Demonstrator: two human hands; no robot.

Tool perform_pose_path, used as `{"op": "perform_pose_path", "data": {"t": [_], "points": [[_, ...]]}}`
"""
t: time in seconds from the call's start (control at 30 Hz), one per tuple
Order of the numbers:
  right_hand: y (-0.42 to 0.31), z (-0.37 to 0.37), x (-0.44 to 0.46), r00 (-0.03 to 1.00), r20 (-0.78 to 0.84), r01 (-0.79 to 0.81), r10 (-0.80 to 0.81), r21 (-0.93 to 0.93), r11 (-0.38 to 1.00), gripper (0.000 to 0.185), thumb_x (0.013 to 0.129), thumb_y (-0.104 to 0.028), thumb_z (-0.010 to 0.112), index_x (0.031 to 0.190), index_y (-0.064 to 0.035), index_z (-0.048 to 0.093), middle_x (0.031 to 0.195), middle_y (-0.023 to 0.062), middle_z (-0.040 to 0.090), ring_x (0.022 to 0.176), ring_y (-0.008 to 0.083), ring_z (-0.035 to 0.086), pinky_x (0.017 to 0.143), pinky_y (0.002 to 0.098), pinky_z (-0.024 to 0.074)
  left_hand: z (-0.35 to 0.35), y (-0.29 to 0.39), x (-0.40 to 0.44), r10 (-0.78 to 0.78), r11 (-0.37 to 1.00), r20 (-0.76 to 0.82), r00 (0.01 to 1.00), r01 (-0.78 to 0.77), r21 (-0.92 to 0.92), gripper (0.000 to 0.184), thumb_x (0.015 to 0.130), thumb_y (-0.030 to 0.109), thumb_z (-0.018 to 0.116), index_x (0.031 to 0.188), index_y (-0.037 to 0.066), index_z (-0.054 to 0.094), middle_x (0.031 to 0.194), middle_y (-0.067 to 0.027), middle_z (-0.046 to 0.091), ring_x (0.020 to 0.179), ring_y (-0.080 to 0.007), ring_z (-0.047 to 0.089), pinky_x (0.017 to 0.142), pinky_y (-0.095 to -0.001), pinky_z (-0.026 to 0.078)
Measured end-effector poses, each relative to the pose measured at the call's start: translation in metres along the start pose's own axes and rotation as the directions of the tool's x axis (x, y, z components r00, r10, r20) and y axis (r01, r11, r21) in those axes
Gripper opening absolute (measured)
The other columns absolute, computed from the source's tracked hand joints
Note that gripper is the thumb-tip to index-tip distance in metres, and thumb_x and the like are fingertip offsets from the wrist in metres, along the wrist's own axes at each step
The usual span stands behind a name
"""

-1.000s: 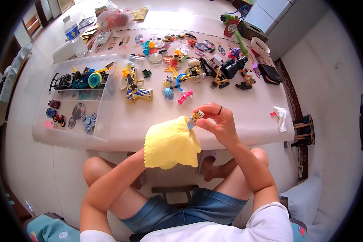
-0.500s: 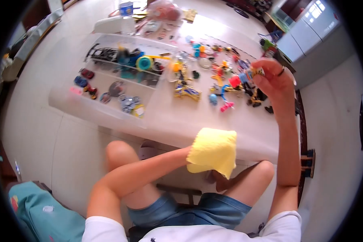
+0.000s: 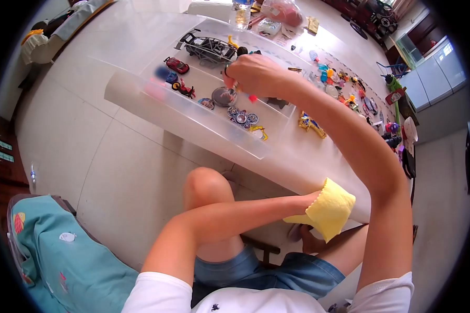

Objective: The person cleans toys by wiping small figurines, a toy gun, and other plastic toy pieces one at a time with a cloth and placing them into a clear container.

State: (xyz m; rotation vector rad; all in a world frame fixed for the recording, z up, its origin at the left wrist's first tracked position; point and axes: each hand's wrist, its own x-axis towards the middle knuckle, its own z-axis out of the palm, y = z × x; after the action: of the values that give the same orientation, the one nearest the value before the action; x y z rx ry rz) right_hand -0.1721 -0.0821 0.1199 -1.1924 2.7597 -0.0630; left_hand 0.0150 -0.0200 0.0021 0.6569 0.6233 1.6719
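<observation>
A yellow cloth (image 3: 333, 208) is draped over my left hand near the table's front edge. Its fingers are hidden beneath the fabric. My right hand (image 3: 258, 75) reaches across the clear plastic tray (image 3: 193, 112), fingers pinched together and pointing down. A small toy is in them, mostly covered; a red bit (image 3: 252, 98) shows below the hand. Close to these fingers lies a round grey disc (image 3: 224, 96). A fidget spinner (image 3: 241, 118) and a yellow-edged piece (image 3: 259, 133) lie nearer the tray's front wall.
A red toy car (image 3: 176, 65), a blurred blue car (image 3: 167, 75) and a toy motorcycle (image 3: 183, 89) sit at the tray's left. Behind them is a grey vehicle frame (image 3: 209, 48). Several small toys lie on the table's right side, beyond a gold toy (image 3: 312, 124). A bottle (image 3: 241, 13) stands behind.
My right hand has swung from the table's right side leftward over the tray, carrying the small toy. The view has turned left. The cloth stays on my left hand.
</observation>
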Motion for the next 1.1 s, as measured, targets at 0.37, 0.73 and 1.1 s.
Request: {"op": "perform_pose_path", "data": {"t": [0.37,0.73,1.1], "points": [[0.013,-0.019,-0.05,0.976,-0.143,0.173,-0.166,0.038,0.984,0.033,0.069,-0.002,0.055,0.099,-0.0155,0.061,0.084,0.0123,0.056,0.08,0.0257,0.057,0.067,0.036,0.0461,0.007,-0.01,0.018,0.044,0.881,0.107,0.993,-0.09,0.465,0.023,0.079,0.015,0.059,0.1,0.006,0.056,0.089,-0.0041,0.06,0.077,-0.013,0.056,0.065,-0.0276,0.046],[0.078,0.012,-0.229,0.937,-0.044,-0.342,0.347,0.093,0.935,0.019,0.076,-0.02,0.06,0.092,-0.0096,0.063,0.081,0.0076,0.063,0.078,0.0217,0.06,0.069,0.0335,0.0469,0.007,-0.031,0.032,0.063,0.833,0.245,0.968,-0.186,0.52,0.029,0.076,0.015,0.063,0.103,0.009,0.056,0.095,-0.0027,0.06,0.084,-0.0117,0.055,0.074,-0.0268,0.045],[0.1,0.076,-0.167,0.794,-0.547,-0.227,0.268,0.143,0.963,0.022,0.073,-0.012,0.059,0.094,-0.0052,0.06,0.078,0.0103,0.059,0.065,0.0252,0.057,0.062,0.033,0.0454,0.003,-0.045,0.043,0.036,0.923,0.215,0.976,-0.115,0.366,0.029,0.075,0.016,0.064,0.103,0.009,0.057,0.096,-0.0031,0.059,0.086,-0.0125,0.055,0.075,-0.0272,0.044]]}}
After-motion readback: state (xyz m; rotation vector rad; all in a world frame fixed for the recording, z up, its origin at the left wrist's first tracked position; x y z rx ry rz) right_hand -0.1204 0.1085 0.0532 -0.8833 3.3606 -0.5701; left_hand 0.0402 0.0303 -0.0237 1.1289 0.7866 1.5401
